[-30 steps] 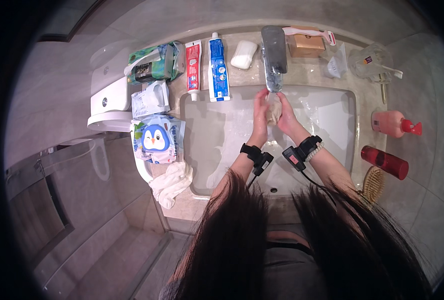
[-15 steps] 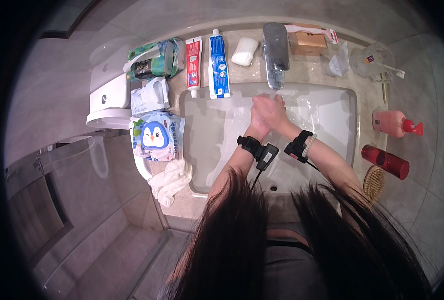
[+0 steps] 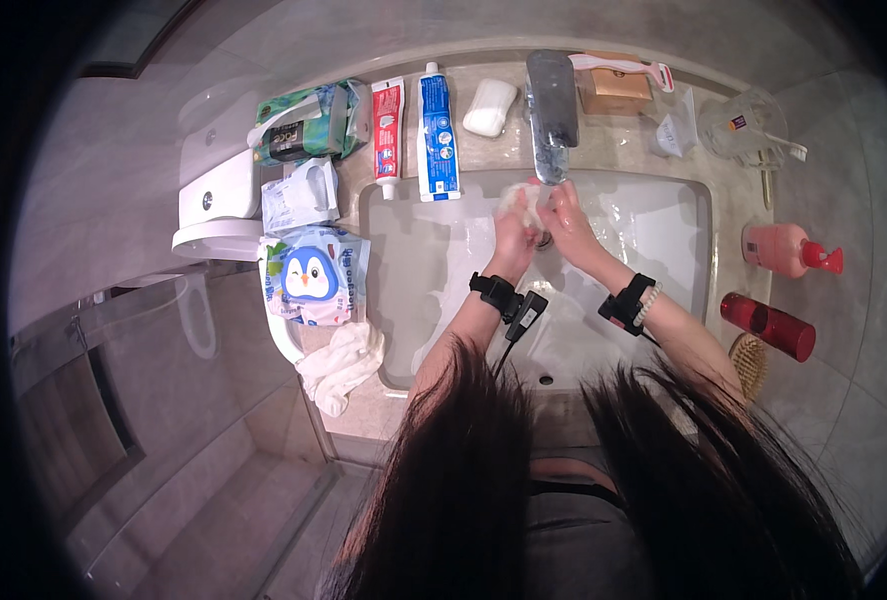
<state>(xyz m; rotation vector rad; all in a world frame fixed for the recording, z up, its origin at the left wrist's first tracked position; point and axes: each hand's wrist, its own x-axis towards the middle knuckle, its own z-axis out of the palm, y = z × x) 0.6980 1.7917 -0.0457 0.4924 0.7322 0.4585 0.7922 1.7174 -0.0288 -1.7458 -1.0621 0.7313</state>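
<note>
Both my hands are over the white sink [image 3: 654, 270], just below the grey metal tap [image 3: 551, 115]. My left hand [image 3: 515, 232] has curled fingers around something whitish and wet [image 3: 520, 200]; whether it is water, foam or cloth I cannot make out. Close beside it, my right hand [image 3: 570, 222] has its fingers bent and pressed together near the tap's mouth. Anything within that hand is hidden. The drain [image 3: 545, 240] shows between the two wrists. Black straps with small boxes sit around both wrists, and a beaded bracelet [image 3: 648, 300] is on the right one.
Behind the sink lie a red tube [image 3: 388, 135], a blue tube [image 3: 439, 135], white soap [image 3: 491, 108], and a pink razor [image 3: 629, 68] on a box. Wipes [image 3: 314, 280] and a white cloth [image 3: 340, 368] lie left. A pump bottle [image 3: 779, 248], red bottle [image 3: 769, 325] and brush [image 3: 749, 362] stand right.
My hands were clasped together under the tap; now they are slightly apart. The right has shifted a little to the right, and the whitish patch shows at my left fingers.
</note>
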